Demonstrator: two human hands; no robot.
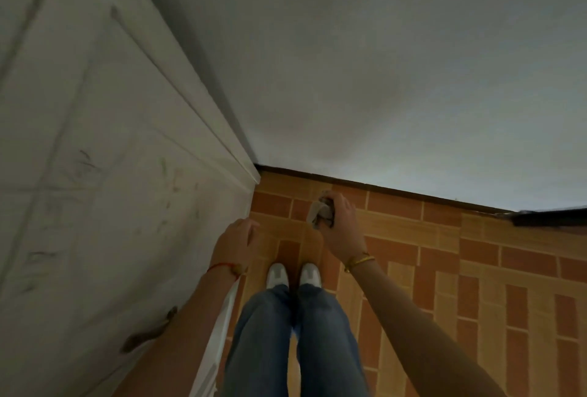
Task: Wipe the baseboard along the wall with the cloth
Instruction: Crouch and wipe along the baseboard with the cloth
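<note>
Right hand: your right hand point(340, 222) clenches the cloth point(321, 212), near the baseboard point(397, 190).
Left hand: your left hand point(236, 242) hangs relaxed, beside the door point(95, 174).

No legible text, label, brand, number or sign is present. The white door point(95, 174) carries only scribbled pencil and crayon marks, which form no readable characters. The wall point(381, 63) and the tiled floor point(476, 269) bear no lettering.
</note>
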